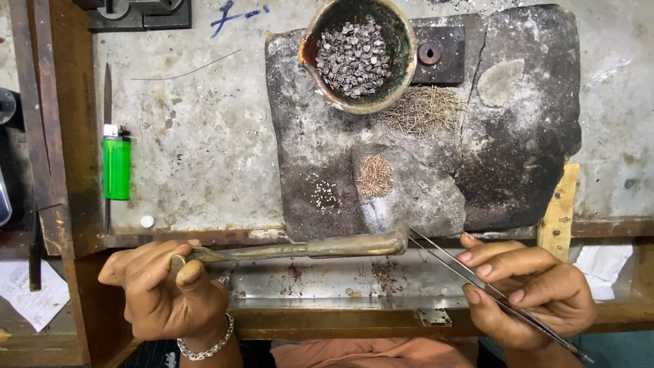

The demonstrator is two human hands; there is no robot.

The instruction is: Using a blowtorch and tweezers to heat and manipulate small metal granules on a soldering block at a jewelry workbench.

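The left hand (160, 289) has its fingers (178, 262) wrapped round the near end of a brass blowpipe torch (300, 249), thumb pressed on top, so the pipe runs from those fingers rightward along the front edge of the table (204, 150) to a bent tip just short of the other hand. The right hand (528, 293) pinches a pair of long steel tweezers (477, 279) between thumb and fingertips (477, 257); the tweezers slant from beyond the wrist up and leftward, their points ending just beside the torch tip. Ahead of both sets of fingers lies a dark, scorched soldering slab (518, 136). On it, straight beyond the torch tip, sits a small heap of short copper-coloured wire bits (375, 174), with a scatter of tiny pale beads (321, 191) just left of that and a spread of fine grey wire pieces (426, 109) farther off. At the slab's far edge stands a round clay bowl (402, 41) filled with small metal rings (353, 56). Well to the left of the left fingers, a green lighter (116, 163) lies on the table. A shallow metal tray (327, 286) sits between the hands, below the torch.
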